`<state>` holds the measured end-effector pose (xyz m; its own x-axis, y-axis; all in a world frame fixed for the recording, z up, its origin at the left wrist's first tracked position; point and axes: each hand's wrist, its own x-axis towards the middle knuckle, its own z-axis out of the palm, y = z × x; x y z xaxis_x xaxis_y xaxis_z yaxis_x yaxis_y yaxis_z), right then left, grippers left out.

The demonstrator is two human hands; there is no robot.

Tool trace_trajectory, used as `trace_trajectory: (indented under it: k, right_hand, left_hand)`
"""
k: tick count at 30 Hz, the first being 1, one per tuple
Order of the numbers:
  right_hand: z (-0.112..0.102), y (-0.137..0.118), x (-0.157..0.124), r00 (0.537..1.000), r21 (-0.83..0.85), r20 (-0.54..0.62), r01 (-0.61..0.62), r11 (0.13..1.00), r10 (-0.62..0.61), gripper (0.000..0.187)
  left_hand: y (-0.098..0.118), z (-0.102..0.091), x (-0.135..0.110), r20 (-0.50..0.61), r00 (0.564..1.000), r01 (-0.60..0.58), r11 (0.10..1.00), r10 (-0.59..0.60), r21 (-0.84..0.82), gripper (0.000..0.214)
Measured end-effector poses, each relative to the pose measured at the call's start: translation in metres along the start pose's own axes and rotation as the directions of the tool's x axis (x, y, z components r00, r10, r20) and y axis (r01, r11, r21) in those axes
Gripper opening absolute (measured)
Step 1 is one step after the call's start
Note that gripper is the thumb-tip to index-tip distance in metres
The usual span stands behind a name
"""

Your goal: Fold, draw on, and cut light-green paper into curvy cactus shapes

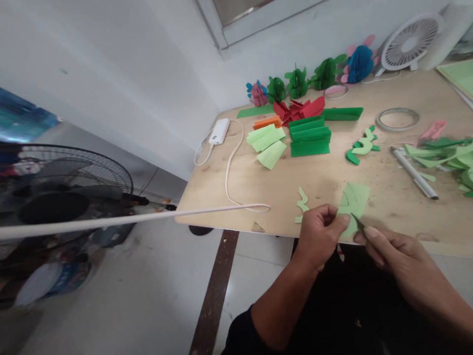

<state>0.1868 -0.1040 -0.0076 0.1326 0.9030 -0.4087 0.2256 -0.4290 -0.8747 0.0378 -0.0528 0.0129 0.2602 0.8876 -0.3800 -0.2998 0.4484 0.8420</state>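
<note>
Between my hands, at the table's front edge, is a light green paper piece [356, 195] with curved lines drawn on it. My left hand [320, 232] pinches its lower left side between thumb and fingers. My right hand [388, 246] is closed round a pair of scissors [358, 223], whose dark blades lie against the paper; the handles are hidden in the fingers. A wavy light green cutout [302, 201] lies just left of my left hand. Farther back, light and dark green wavy cutouts [364, 144] lie in a small heap.
Folded dark green papers [309, 137], light green papers [271, 154] and red papers [299, 109] lie farther back. A marker [414, 173], green scraps [451, 158] and a tape roll [397, 119] are at right. A white cable [228, 172] crosses the left side; a fan [410, 44] stands behind.
</note>
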Motion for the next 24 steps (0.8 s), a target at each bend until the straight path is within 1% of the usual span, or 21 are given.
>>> trace_trajectory:
  k: [4, 12, 21, 24]
  right_hand:
    - [-0.0021, 0.0009, 0.0001, 1.000, -0.018, 0.004, 0.025, 1.000, -0.025, 0.065]
    - [-0.0030, -0.0021, 0.0000, 0.997, -0.039, 0.014, 0.077, 0.996, -0.077, 0.064]
    - [-0.0002, -0.0042, -0.0001, 0.999, -0.010, 0.032, 0.012, 1.000, -0.012, 0.068]
    - [-0.0005, -0.0052, -0.0002, 0.999, -0.004, 0.030, 0.028, 1.000, -0.028, 0.067]
  left_hand:
    - [0.0008, 0.0001, -0.0003, -0.001, 1.000, 0.000, 1.000, 0.000, 0.019, 0.027]
    - [0.0019, -0.0005, -0.0008, 0.007, 1.000, 0.000, 1.000, 0.000, 0.003, 0.025]
    - [0.0023, 0.0006, 0.0000, 0.005, 1.000, -0.020, 1.000, 0.020, 0.007, 0.024]
    - [0.0028, 0.0005, -0.0005, 0.005, 1.000, -0.015, 1.000, 0.015, 0.012, 0.025]
